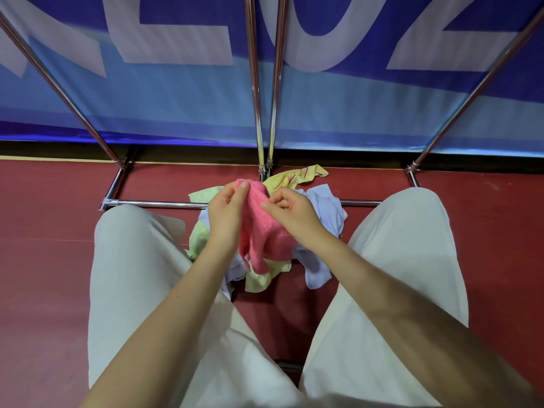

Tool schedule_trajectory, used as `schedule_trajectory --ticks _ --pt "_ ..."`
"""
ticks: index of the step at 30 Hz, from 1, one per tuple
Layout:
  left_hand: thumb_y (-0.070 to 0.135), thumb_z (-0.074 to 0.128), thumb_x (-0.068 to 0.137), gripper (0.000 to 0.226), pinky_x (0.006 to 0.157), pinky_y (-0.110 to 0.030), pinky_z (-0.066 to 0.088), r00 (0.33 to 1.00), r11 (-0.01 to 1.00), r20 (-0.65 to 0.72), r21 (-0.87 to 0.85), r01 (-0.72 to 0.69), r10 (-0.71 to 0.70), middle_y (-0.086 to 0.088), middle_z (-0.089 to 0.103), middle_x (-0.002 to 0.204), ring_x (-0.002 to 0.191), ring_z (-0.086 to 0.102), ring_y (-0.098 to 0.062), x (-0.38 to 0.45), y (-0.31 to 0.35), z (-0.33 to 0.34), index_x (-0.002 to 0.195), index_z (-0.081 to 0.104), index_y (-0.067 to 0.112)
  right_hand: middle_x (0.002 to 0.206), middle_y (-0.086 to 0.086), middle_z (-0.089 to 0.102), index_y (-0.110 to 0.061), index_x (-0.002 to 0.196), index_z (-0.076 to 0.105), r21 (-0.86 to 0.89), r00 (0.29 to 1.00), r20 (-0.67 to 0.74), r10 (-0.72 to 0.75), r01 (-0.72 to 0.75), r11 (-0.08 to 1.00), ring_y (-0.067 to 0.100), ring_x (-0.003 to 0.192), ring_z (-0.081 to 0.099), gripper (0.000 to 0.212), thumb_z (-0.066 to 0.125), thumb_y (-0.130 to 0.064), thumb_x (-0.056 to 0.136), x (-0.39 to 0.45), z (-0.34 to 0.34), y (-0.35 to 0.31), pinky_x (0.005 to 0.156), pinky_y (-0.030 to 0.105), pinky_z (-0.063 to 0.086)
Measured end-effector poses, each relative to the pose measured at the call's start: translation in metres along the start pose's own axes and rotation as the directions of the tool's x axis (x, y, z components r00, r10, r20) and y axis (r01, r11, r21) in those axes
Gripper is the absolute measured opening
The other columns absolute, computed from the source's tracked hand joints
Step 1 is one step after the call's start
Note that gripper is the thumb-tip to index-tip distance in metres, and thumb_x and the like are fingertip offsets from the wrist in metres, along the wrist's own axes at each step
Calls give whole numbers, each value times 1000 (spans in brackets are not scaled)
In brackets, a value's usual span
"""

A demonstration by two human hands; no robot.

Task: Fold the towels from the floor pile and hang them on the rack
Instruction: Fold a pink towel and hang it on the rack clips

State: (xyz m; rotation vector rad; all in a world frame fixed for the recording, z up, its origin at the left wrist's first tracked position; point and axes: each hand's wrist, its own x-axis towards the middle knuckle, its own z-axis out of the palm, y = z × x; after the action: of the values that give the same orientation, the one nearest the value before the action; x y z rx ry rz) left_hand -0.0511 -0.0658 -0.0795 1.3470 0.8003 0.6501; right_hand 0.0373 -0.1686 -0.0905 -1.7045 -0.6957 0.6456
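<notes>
A pink towel (260,231) hangs between my hands above the floor pile. My left hand (225,212) pinches its top edge at the left, thumb and fingers closed on the cloth. My right hand (290,209) pinches the same edge a little to the right. Below lies the pile: a yellow towel (297,175) at the back, a lavender towel (323,207) on the right and pale green towels (198,234) on the left. The chrome rack (259,119) stands just behind the pile, its poles rising out of view.
My knees in light trousers (132,260) flank the pile on both sides. The rack's base bar (164,204) runs across the red floor (44,216). A blue banner (176,98) with white letters covers the wall behind.
</notes>
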Motion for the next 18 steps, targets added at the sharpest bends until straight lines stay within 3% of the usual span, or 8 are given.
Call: schedule_trajectory --ticks 3,7,13,18 --pt "17 54 96 20 71 -20 45 998 994 61 106 -40 34 0 67 83 78 58 -8 0 2 -12 90 71 9 64 -14 52 -25 72 54 -71 997 71 2 3 997 0 62 47 21 68 -18 86 -3 -2 8 67 18 39" --pt "12 54 96 22 74 -22 47 988 991 150 121 -53 35 -21 69 93 84 59 -15 -8 -1 -21 97 69 -4 59 -11 42 -31 70 43 -301 994 113 -1 36 953 5 58 38 30 67 -24 85 -10 -3 17 63 25 34" --pt "7 55 96 15 69 -12 45 985 992 168 114 -54 34 8 67 76 70 60 3 -13 1 -26 95 69 3 56 -5 38 -20 79 40 -504 987 115 -110 154 850 17 52 37 26 63 -27 90 -20 -5 21 55 35 34" --pt "8 54 96 18 74 -14 47 985 995 171 80 -51 37 1 69 85 79 62 -1 -15 3 -28 97 69 -2 56 1 45 -19 73 41 -568 988 57 -142 149 810 27 57 49 31 62 -32 90 -23 -10 23 60 42 41"
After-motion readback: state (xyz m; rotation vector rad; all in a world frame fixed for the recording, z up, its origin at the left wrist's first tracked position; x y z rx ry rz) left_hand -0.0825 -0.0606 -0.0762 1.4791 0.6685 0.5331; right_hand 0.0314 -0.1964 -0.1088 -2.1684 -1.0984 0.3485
